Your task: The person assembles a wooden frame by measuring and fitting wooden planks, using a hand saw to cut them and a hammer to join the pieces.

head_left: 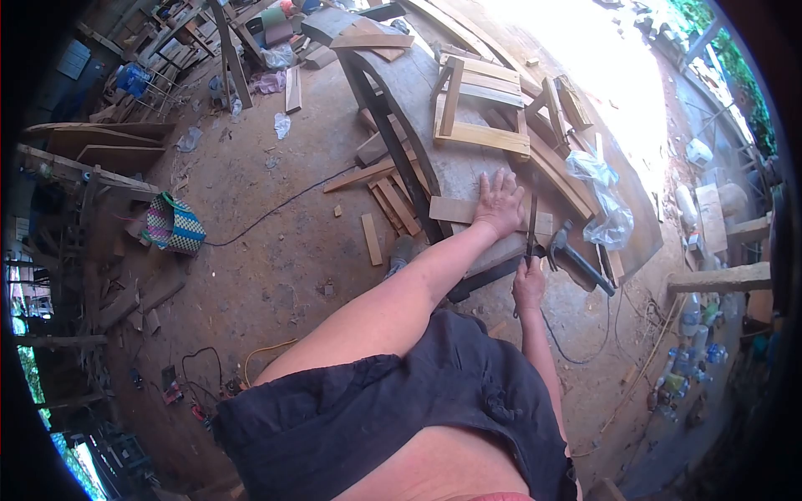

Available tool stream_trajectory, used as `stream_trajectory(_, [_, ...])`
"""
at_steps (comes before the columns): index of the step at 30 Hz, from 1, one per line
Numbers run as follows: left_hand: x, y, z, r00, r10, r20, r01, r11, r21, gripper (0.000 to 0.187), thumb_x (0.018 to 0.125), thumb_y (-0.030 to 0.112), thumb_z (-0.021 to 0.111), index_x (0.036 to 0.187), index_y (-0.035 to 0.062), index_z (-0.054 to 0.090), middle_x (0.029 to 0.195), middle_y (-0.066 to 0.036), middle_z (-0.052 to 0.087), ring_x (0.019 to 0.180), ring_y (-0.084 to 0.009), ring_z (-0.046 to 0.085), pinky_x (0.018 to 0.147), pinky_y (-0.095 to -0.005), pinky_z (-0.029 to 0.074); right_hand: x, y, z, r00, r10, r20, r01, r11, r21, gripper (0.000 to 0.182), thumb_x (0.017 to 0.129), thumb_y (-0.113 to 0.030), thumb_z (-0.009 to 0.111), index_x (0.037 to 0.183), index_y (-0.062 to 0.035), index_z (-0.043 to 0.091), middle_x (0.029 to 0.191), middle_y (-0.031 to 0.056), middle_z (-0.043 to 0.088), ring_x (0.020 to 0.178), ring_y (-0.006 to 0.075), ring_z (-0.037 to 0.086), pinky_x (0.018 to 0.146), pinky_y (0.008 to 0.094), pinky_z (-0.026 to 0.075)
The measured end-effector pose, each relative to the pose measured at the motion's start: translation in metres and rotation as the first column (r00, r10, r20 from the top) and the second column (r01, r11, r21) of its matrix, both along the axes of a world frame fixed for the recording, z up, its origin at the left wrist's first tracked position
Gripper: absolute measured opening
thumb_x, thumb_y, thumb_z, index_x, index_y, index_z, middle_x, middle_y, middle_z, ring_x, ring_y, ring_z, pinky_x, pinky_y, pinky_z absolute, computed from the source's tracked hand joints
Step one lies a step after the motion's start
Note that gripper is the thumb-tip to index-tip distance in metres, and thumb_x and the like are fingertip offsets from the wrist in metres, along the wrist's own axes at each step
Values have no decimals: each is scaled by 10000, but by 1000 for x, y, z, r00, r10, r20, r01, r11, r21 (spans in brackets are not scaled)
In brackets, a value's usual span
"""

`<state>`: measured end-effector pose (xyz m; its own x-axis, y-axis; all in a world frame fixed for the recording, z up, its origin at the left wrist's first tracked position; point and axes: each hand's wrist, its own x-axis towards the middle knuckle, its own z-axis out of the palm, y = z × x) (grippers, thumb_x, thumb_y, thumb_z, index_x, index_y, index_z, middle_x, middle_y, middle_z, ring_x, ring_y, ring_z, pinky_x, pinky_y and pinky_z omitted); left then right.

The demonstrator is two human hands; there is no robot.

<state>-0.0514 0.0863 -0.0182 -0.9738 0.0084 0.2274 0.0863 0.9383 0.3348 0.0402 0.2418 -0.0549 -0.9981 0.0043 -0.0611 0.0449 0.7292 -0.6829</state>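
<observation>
My left hand [499, 205] lies with its fingers spread on a flat wooden board [452, 210] at the near end of the workbench [468, 171]. Close to its right, my right hand [528, 288] is closed around the handle of a handsaw [532, 219]. The narrow saw blade points away from me and crosses the board to the right of my left hand. A hammer [579, 260] rests on the bench just right of the saw.
A slatted wooden frame [483, 138] and loose planks lie farther up the bench, beside a clear plastic bag [610, 204]. A woven basket [174, 224], cords and wood scraps are on the floor at left. Bottles [691, 313] stand at right.
</observation>
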Motion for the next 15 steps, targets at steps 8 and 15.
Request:
stream_trajectory(8, [0,0,-1,1000,-3,-25,3,1000,14,318,821,284,480,1078,118,567,1332,-143,400,1313,-336,277,1067,-590,141,1,0,-3,1000,-11,-11,11,1000,4,136,878,-204,497,913,-74,478,794,229,602,751,433,581,631,518,431])
stream_trajectory(15, [0,0,0,1000,-5,3,5,1000,8,336,822,288,479,1103,126,566,1340,-141,396,1318,-333,272,1069,-591,130,1,-1,-1,999,-11,-34,11,1000,-7,138,876,-206,500,913,-76,476,787,230,600,740,430,582,623,522,426])
